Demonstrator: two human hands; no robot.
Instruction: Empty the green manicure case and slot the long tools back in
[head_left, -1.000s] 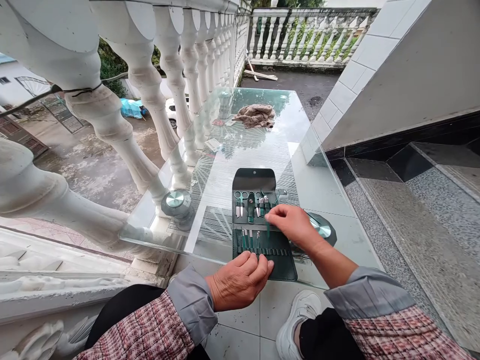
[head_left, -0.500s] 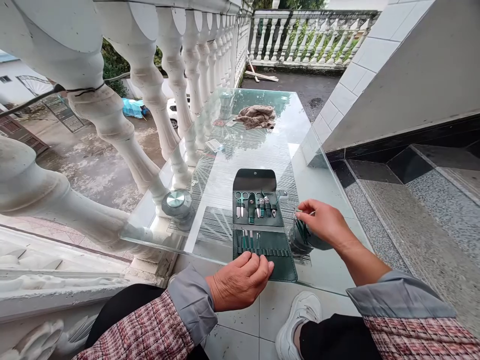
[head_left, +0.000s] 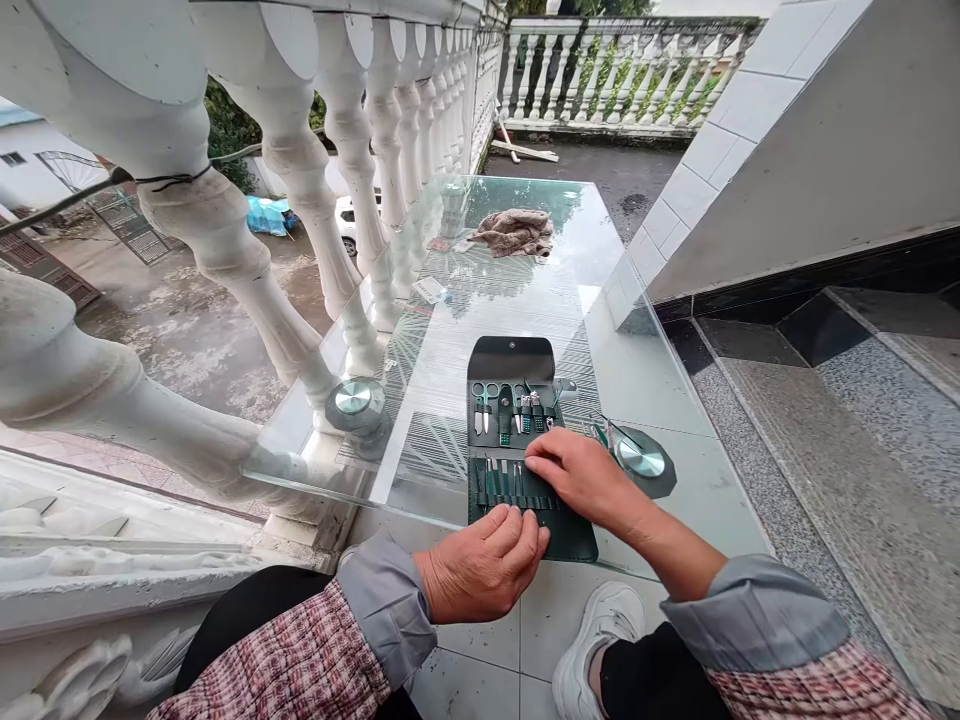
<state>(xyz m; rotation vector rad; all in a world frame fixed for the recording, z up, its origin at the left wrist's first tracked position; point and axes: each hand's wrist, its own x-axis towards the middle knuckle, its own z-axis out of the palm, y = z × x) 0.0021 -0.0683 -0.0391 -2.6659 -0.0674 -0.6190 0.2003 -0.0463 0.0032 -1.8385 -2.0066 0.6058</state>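
Note:
A dark green manicure case (head_left: 510,358) lies unfolded on the glass table (head_left: 517,295), with scissors, clippers and other small tools (head_left: 517,408) in its upper row. My left hand (head_left: 484,565) rests curled on the case's near edge and pins it down. My right hand (head_left: 581,475) is over the lower row of slots, its fingertips pinched together at the tools there; what they grip is hidden. A couple of thin green-handled tools (head_left: 609,435) lie loose on the glass just right of the case.
Round metal discs (head_left: 640,462) (head_left: 352,398) hold the glass near its front corners. A brown cloth (head_left: 514,232) lies at the far end. White balusters (head_left: 300,190) run close along the left, a tiled wall and stone steps (head_left: 825,400) on the right. My white shoe (head_left: 600,640) is below.
My right hand carried a tool from the case out to the right, left it on the glass by the disc, and came back to the case's lower row. My left hand stayed put.

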